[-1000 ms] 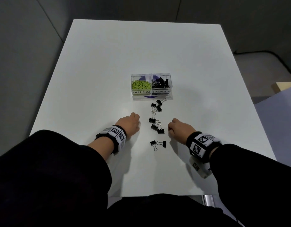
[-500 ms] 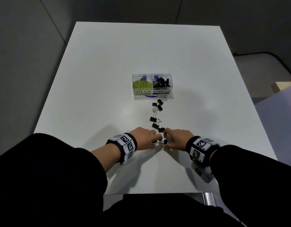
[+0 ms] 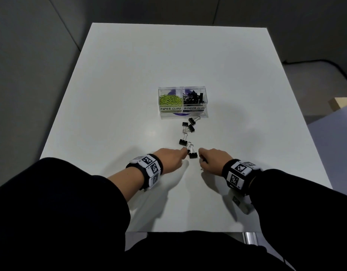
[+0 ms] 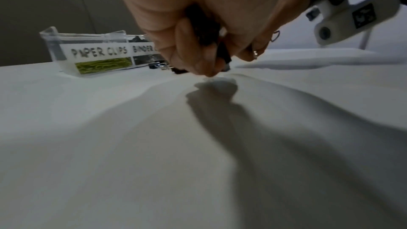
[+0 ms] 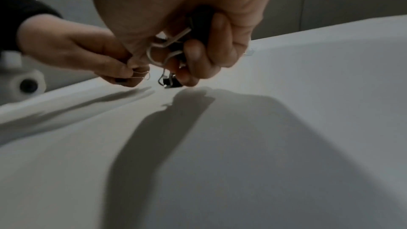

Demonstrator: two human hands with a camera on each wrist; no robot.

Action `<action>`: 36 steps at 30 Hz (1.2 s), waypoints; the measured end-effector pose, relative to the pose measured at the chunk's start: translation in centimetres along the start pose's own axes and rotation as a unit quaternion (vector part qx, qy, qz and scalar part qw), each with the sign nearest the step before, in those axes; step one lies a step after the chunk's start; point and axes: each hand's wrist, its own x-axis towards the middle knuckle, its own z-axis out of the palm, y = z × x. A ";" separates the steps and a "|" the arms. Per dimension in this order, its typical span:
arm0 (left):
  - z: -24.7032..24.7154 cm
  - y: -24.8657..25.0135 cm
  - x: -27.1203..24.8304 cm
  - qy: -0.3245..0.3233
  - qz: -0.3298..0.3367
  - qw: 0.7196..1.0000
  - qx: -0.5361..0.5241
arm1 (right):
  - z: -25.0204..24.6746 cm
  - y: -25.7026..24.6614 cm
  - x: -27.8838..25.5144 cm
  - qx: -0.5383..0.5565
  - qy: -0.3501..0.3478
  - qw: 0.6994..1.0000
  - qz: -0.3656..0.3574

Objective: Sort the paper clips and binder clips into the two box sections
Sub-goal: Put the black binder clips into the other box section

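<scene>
head view downward over table [image 3: 129, 94]; wrist views low, close

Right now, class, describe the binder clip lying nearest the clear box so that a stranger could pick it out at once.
Find the clear box near the middle of the white table, with its right half labelled BINDER CLIPS. Just before that label's front edge lies a black binder clip. It heads the trail of loose clips that runs back toward the hands, its wire handles pointing right.

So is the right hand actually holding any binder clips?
Touching. In the right wrist view the right hand has its fingers curled round a binder clip, whose wire handles stick out between them.
</scene>
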 end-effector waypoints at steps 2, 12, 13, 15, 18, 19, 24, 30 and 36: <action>-0.7 -0.5 0.2 0.017 -0.028 0.999 -0.036 | -0.6 0.0 0.2 0.045 0.027 0.999 0.014; -3.5 -1.3 2.4 0.100 -0.116 0.988 -0.022 | -1.7 -0.3 1.9 0.085 0.049 0.994 0.056; -3.4 -1.0 2.8 0.089 -0.121 0.988 -0.018 | -1.4 -0.6 2.1 0.056 0.052 0.995 0.058; -3.1 -0.5 3.6 0.069 -0.128 0.989 -0.007 | -0.7 -1.1 2.4 -0.003 0.056 0.997 0.056; -2.7 -0.1 4.3 0.068 -0.134 0.989 0.000 | 0.0 -1.4 3.0 -0.021 0.062 0.996 0.063; -2.7 -0.1 4.5 0.068 -0.136 0.988 -0.007 | 0.0 -1.4 3.1 -0.017 0.065 0.995 0.069; -2.7 -0.3 4.8 0.034 -0.153 0.983 -0.091 | -0.7 -0.4 3.6 -0.010 0.062 0.994 0.091; -2.7 0.5 5.0 0.036 -0.133 0.990 -0.005 | -3.2 1.5 4.2 -0.009 0.084 0.992 0.091; -2.5 0.9 5.2 0.050 -0.105 0.990 0.077 | -8.9 2.3 6.4 -0.008 0.161 0.985 0.067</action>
